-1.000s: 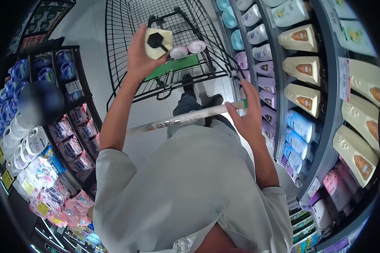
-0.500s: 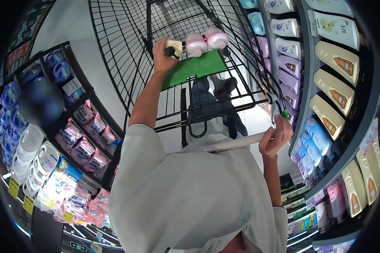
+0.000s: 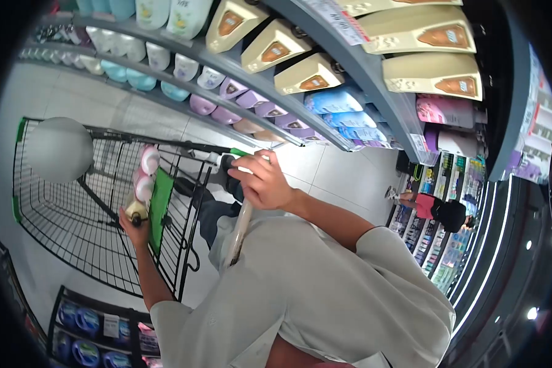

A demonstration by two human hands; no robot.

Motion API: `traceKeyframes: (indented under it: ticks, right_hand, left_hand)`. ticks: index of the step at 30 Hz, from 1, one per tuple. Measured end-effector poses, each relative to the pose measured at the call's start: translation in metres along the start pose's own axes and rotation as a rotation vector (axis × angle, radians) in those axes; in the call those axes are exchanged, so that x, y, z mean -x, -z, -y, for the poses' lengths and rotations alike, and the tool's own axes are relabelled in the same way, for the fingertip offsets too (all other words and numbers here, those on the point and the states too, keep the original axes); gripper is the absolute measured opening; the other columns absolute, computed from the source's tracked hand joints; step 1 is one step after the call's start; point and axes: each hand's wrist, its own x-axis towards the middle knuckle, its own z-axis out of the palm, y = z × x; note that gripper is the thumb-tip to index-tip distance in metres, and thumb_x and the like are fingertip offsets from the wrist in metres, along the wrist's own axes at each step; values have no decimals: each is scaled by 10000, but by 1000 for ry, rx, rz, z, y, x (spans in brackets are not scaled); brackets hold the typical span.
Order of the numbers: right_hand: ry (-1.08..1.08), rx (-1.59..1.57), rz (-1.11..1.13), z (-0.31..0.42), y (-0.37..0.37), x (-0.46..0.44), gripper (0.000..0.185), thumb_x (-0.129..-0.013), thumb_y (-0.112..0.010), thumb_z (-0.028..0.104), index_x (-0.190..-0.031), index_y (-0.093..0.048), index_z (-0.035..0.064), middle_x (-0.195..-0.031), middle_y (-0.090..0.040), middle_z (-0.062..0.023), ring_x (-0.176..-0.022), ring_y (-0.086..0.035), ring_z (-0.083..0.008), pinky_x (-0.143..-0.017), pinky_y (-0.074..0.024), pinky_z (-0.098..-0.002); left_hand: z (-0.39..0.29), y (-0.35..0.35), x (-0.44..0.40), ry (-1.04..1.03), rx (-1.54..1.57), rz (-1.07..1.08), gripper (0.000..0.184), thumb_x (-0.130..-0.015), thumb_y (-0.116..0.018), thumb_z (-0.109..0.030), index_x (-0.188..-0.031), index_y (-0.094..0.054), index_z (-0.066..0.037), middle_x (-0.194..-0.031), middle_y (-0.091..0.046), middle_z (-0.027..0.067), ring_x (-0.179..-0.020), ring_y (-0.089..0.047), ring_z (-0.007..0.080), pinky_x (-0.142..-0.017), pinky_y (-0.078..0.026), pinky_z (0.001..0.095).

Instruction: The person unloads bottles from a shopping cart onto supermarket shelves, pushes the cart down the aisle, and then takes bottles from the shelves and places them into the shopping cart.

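My left hand [image 3: 136, 232] reaches inside the shopping cart [image 3: 184, 260], its fingers wrapped round a cream bottle [image 3: 135, 208] with a black cap. Two pink-and-white bottles [image 3: 148, 161] stand beside that bottle, along a green panel [image 3: 160, 211] at the near end of the cart. My right hand [image 3: 265, 179] is closed over the end of the cart handle [image 3: 240, 230], by its black corner piece [image 3: 230, 172]. The rest of the handle runs down in front of my shirt.
Shelves of cream bottles [image 3: 310, 75], purple bottles [image 3: 251, 99] and blue bottles [image 3: 340, 110] line the right side. Blue-capped containers [image 3: 86, 354] fill a rack at lower left. Farther down the aisle is another person [image 3: 438, 210]. Pale tiled floor [image 3: 343, 172] lies between.
My view has turned to the right, so the cart now appears at left and more shelving shows. My right hand has closed over the handle's end. The left hand stays at the cream bottle.
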Motion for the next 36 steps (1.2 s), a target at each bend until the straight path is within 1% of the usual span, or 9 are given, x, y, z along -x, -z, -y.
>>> traceKeyframes:
  ticks: [5,7,10,16,20,24,29,32,36]
  right_hand:
    - [-9,163,-558,-26,98,1,607,-761,-791,70,-1320,-555,69,-1360,-442,-199,-1222,-509,-360,-1016,-394,-466]
    - [-72,398,-1031,-67,180,-4,795,-825,-784,121,-1464,-324,15,-1414,-378,-173,-1294,-403,-303,-1041,-371,-440]
    - [-241,31,-1320,-109,277,-9,711,-925,-768,161,-1449,-322,-17,-1337,-449,-128,-1172,-468,-183,-994,-417,-348]
    - [-286,-683,-996,-124,312,-33,573,-749,-907,171,-1215,-622,-1,-1089,-711,-107,-954,-687,-162,-866,-560,-317]
    - [-286,-669,-1007,-131,307,-29,562,-700,-925,157,-1161,-648,-8,-1052,-721,-78,-907,-693,-162,-826,-566,-315]
    - [-280,-68,-909,-129,290,-3,923,-602,-972,205,-1366,-499,-4,-1252,-636,-138,-1124,-631,-225,-996,-507,-364]
    - [457,120,-990,-82,297,-6,736,-679,-916,168,-1283,-523,20,-1240,-628,-246,-1088,-644,-416,-966,-511,-528]
    - [632,-50,-808,-28,275,-10,466,-715,-838,187,-1137,-670,79,-1191,-668,-170,-1061,-659,-374,-928,-509,-498]
    - [730,-452,-368,37,218,-20,442,-759,-754,250,-1172,-697,104,-1266,-608,-121,-1132,-617,-320,-1004,-456,-507]
  left_hand:
    - [-35,47,8,57,-280,251,1115,-683,-865,-11,-1599,-234,-91,-1544,-315,252,-1390,-419,436,-1123,-423,459]
    - [-57,67,14,57,-355,254,1084,-695,-868,-12,-1592,-264,-86,-1551,-318,251,-1380,-437,428,-1110,-441,449]
    - [-91,98,19,119,-313,197,983,-733,-863,-31,-1565,-342,-71,-1498,-424,238,-1303,-526,396,-1055,-489,434]
    - [-261,145,46,-61,-305,21,771,-818,-797,-22,-1507,-452,-48,-1337,-623,184,-1169,-619,301,-992,-507,412]
    - [-335,148,77,-254,-88,-180,639,-833,-761,35,-1431,-545,-25,-1277,-666,179,-1142,-650,291,-993,-502,401]
    - [-389,152,113,-425,-123,-276,554,-839,-750,40,-1366,-585,0,-1211,-696,179,-1087,-672,289,-987,-504,402]
    - [-465,137,148,-761,-44,-238,519,-809,-801,-34,-1292,-614,8,-1101,-709,188,-1011,-671,317,-919,-521,420]
    - [-509,94,158,-1000,205,-194,888,-740,-902,-208,-1488,-456,-38,-1125,-679,246,-1080,-644,389,-973,-496,497]
    - [-519,78,173,-969,415,-112,691,-912,-740,-382,-1451,-487,-29,-1379,-553,247,-1252,-568,421,-1095,-443,568]
